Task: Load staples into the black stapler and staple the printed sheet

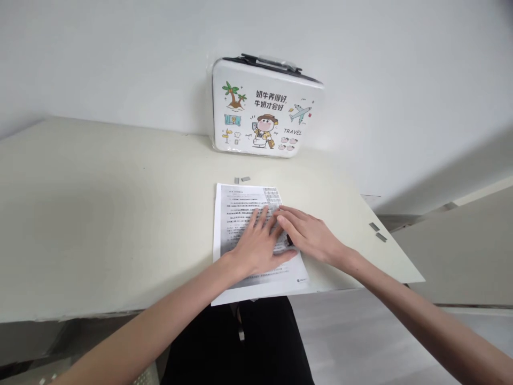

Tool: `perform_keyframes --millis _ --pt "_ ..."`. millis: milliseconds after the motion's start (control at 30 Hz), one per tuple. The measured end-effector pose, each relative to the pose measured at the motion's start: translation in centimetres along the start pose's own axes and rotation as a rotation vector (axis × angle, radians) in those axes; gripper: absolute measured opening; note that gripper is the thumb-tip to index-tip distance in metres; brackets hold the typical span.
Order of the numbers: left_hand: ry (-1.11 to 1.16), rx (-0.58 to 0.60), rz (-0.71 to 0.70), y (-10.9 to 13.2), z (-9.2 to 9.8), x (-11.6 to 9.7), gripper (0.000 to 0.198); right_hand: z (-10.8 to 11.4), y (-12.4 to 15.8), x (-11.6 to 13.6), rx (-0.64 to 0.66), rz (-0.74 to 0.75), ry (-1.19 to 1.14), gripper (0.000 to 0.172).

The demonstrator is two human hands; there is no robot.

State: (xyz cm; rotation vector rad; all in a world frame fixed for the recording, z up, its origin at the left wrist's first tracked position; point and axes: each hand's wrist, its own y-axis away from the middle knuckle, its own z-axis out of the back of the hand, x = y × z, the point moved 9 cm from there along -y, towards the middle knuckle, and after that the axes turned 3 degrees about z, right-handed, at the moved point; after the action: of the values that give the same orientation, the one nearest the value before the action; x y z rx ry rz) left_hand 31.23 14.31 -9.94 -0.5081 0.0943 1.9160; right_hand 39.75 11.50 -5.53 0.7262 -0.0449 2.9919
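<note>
Left hand [256, 247] and right hand [309, 235] flat, fingers open, side by side, pressing sheet [240, 202] down. Case [266, 109] at 12 o'clock, staple strips [377, 231] at 3.

Left hand [256, 248] and right hand [310, 235] together on sheet [240, 206]; case [266, 109] behind on table [100, 214]

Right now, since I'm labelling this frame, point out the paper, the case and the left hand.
paper [234, 214], head view, upper left printed area.
case [266, 107], head view, middle of its front.
left hand [256, 247], head view, back of the hand.
</note>
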Motion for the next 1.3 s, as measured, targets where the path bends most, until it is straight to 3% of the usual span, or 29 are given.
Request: perform_keyframes --millis 633,1000,1300 --pt "-0.021 -0.011 0.021 0.0 -0.2 0.0 0.089 -0.4 0.1 0.0 0.011 -0.006 0.068 0.048" --pt "-0.002 0.001 0.020 0.3 -0.3 0.2 0.089 0.7 0.3 -0.3 0.012 -0.082 -0.085 0.046" --pt "-0.077 -0.051 0.031 0.3 -0.2 -0.2 0.088 0.3 0.3 0.4 0.032 -0.078 0.053 0.048"
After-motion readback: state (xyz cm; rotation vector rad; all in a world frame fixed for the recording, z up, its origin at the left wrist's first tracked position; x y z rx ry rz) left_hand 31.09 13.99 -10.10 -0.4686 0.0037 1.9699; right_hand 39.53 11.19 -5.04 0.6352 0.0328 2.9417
